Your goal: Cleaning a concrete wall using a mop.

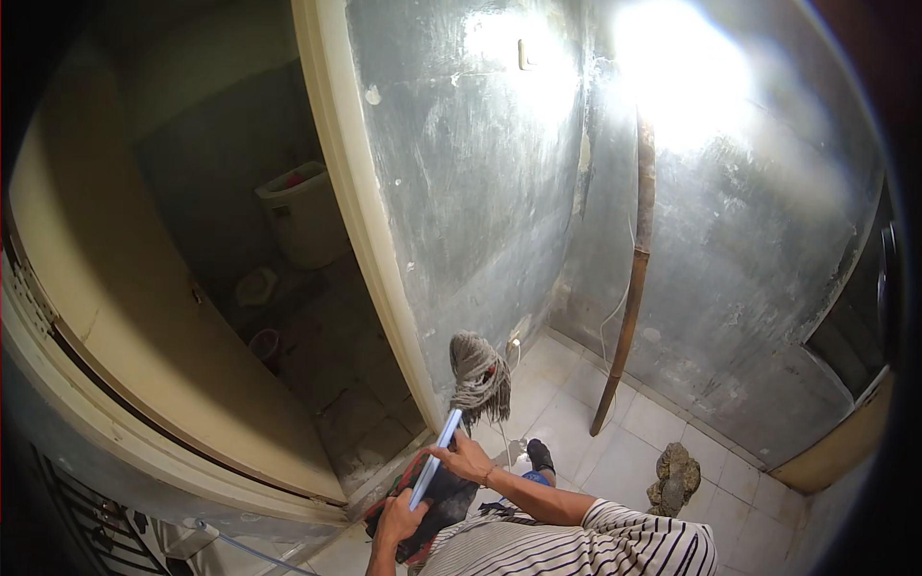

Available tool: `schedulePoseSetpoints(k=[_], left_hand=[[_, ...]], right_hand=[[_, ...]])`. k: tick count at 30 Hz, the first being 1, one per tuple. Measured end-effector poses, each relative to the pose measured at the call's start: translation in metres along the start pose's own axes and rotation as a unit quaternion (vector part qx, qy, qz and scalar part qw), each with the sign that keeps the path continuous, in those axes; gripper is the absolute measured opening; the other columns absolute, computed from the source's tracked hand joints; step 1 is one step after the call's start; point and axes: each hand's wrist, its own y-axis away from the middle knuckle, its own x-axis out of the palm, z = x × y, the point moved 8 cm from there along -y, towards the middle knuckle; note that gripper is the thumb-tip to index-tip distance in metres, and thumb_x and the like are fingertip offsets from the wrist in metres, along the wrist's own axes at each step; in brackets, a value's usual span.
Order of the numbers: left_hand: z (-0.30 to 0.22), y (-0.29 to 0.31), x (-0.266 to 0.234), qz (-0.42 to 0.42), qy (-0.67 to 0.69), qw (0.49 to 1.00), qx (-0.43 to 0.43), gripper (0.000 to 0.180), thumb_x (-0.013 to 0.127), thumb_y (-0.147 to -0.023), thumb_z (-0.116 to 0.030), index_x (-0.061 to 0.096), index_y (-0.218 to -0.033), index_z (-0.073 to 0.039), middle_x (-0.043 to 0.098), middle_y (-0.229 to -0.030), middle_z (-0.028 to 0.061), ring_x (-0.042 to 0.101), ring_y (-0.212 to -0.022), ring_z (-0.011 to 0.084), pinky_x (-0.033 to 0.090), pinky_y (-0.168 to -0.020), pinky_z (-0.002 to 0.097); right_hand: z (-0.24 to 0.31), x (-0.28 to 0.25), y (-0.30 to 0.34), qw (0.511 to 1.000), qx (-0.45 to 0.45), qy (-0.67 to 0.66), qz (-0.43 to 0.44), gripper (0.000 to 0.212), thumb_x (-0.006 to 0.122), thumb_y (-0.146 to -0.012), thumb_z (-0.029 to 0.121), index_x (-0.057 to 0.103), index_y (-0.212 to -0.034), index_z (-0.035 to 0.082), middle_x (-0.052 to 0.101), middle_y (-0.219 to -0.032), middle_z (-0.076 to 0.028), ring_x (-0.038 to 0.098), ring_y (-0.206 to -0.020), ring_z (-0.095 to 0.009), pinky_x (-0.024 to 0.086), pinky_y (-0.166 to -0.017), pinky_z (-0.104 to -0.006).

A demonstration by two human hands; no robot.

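Note:
A narrow light blue bar (437,461), flat-sided and seen nearly edge-on, is held slantwise between my two hands. My left hand (401,520) closes around its lower end, and my right hand (468,459) grips it near the upper end. I cannot tell what kind of thing it is. Just beyond its upper end, a grey string mop head (480,374) stands up against the wall. Under my hands lies a dark and red cloth-like heap (451,504), partly hidden by my arms. A dark shoe (541,454) shows beyond my right forearm.
A bamboo pole (639,259) leans on the grey wall, near a plug with a white cable (514,342). A crumpled patterned cloth (676,480) lies on the tiles at right. The left door (144,278) stands open on a dark room with a white tub (305,226).

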Motion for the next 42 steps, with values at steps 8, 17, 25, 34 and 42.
schedulePoseSetpoints(k=[8, 17, 25, 34, 42], left_hand=[[-0.051, -0.037, -0.026, -0.073, 0.100, 0.985, 0.119, 0.033, 0.063, -0.076, -0.031, 0.058, -0.085, 0.001, 0.058, -0.066, 0.0219, 0.060, -0.065, 0.0368, 0.045, -0.058, 0.0409], [-0.180, -0.085, -0.082, -0.145, 0.289, 0.890, 0.322, 0.021, 0.059, -0.080, -0.020, 0.056, -0.081, 0.000, 0.050, -0.054, 0.0070, 0.050, -0.051, 0.0098, 0.040, -0.047, 0.0292], [-0.296, -0.099, -0.028, 0.003, 0.367, 0.872, 0.323, 0.024, 0.063, -0.080, -0.020, 0.053, -0.092, -0.002, 0.050, -0.069, 0.0031, 0.044, -0.060, 0.0065, 0.039, -0.051, 0.0242], [-0.382, -0.120, 0.010, 0.060, 0.336, 0.856, 0.388, 0.032, 0.056, -0.084, -0.023, 0.051, -0.112, -0.008, 0.056, -0.068, 0.0006, 0.053, -0.059, 0.0120, 0.041, -0.052, 0.0256], [-0.478, -0.162, -0.033, 0.062, 0.607, 0.696, 0.379, 0.018, 0.060, -0.082, -0.023, 0.051, -0.083, -0.007, 0.046, -0.057, -0.0001, 0.042, -0.046, 0.0077, 0.032, -0.041, 0.0226]], right_hand=[[0.063, -0.032, -0.014, 0.994, -0.088, -0.067, -0.015, 0.039, 0.051, -0.089, 0.026, 0.038, -0.116, 0.001, 0.054, -0.091, -0.010, 0.053, -0.082, -0.017, 0.047, -0.075, -0.0320], [0.042, -0.043, 0.019, 0.975, -0.159, -0.144, 0.051, 0.071, 0.062, -0.080, 0.020, 0.021, -0.136, 0.004, 0.047, -0.117, -0.016, 0.048, -0.108, -0.025, 0.040, -0.092, -0.0368], [0.066, -0.138, 0.032, 0.968, -0.226, 0.075, -0.077, 0.039, 0.064, -0.077, 0.019, 0.050, -0.108, -0.001, 0.060, -0.097, -0.014, 0.058, -0.092, -0.024, 0.044, -0.081, -0.0349], [-0.061, -0.229, 0.015, 0.978, -0.149, -0.135, -0.060, 0.017, 0.057, -0.077, 0.006, 0.056, -0.091, -0.004, 0.059, -0.079, -0.007, 0.058, -0.072, -0.015, 0.047, -0.066, -0.0271], [0.029, -0.338, -0.020, 0.953, -0.298, 0.013, -0.058, 0.022, 0.047, -0.077, 0.011, 0.052, -0.091, -0.005, 0.057, -0.070, -0.007, 0.053, -0.057, -0.012, 0.045, -0.057, -0.0241]])
